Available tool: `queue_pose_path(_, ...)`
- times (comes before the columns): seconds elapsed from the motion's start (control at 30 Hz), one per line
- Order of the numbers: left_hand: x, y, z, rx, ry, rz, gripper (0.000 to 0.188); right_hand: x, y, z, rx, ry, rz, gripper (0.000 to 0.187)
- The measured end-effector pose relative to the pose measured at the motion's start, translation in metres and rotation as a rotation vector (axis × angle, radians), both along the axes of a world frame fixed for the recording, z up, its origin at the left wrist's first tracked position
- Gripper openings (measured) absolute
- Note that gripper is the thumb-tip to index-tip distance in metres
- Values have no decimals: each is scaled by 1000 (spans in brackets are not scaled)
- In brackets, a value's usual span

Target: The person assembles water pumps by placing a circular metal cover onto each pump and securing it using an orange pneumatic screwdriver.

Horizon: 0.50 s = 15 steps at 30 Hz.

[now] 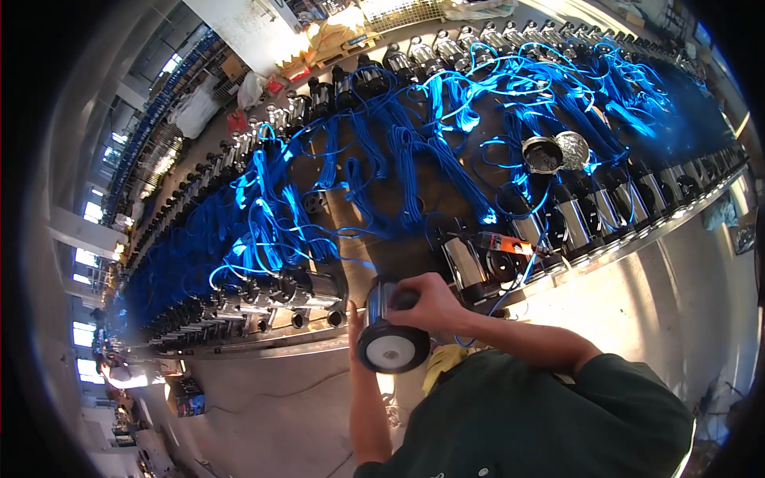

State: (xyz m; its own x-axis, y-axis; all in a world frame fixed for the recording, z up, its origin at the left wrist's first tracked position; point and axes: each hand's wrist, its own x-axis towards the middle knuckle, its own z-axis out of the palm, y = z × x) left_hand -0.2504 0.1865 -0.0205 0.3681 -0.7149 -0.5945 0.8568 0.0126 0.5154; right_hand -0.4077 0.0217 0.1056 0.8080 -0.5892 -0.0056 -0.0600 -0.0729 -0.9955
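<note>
A steel cylindrical pump point(391, 350) is tilted in front of me at the table's near edge. It has a black rim and a pale round disc on the end toward me. My left hand point(356, 328) is closed along its left side, partly hidden behind the body. Against the pump's right side, my right hand point(431, 304) has its fingers curled around a dark round part point(405, 299), whose kind I cannot make out. A blue cable point(358, 261) runs over the table toward the pump's far end.
Rows of similar steel pumps point(572, 217) line both long edges of the table, with bundled blue cables point(410, 171) between them. Right of my hands lie an orange-labelled bottle point(510, 244) and two round tins point(543, 155). A box point(188, 398) stands on the floor at left.
</note>
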Motion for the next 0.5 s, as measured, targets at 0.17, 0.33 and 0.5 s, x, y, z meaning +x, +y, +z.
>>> queue_pose_path(0.17,69,35,-56,-199,-29,-25,38,-59,15,-1,896,-5,-288,21)
queue_pose_path(0.33,5,42,-70,182,-448,168,27,-70,6,-74,1161,-22,-479,29)
queue_pose_path(0.5,10,31,-134,378,-767,40,32,-34,21,-110,1020,-27,-634,18)
